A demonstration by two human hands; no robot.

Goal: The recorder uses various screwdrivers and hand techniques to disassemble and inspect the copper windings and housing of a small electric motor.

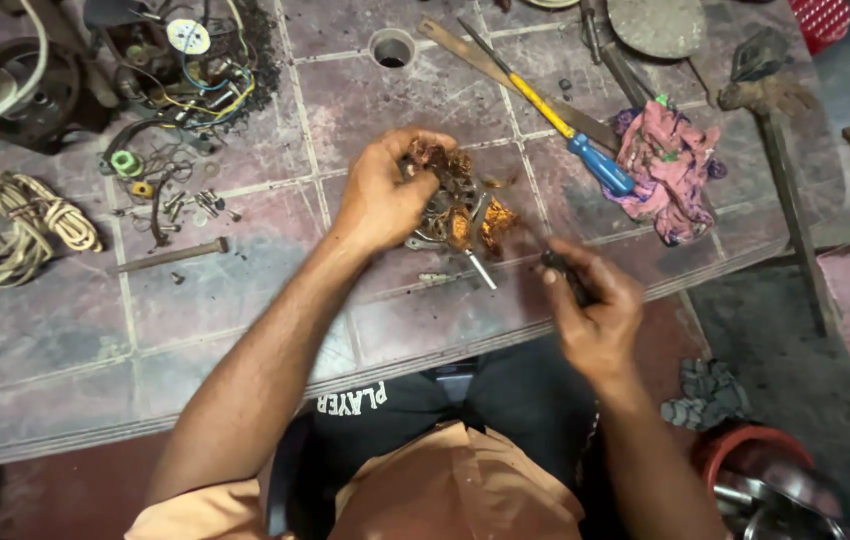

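Motor stator — I'm pinning it against the table with my left hand closed over its copper windings, steadying it while my right hand is gripping a dark-handled tool.

Blue-handled screwdriver beside pink rag; coiled cord; perhaps loose bolts.

Head view: we look steeply down, from close, over the tiled table near edge.
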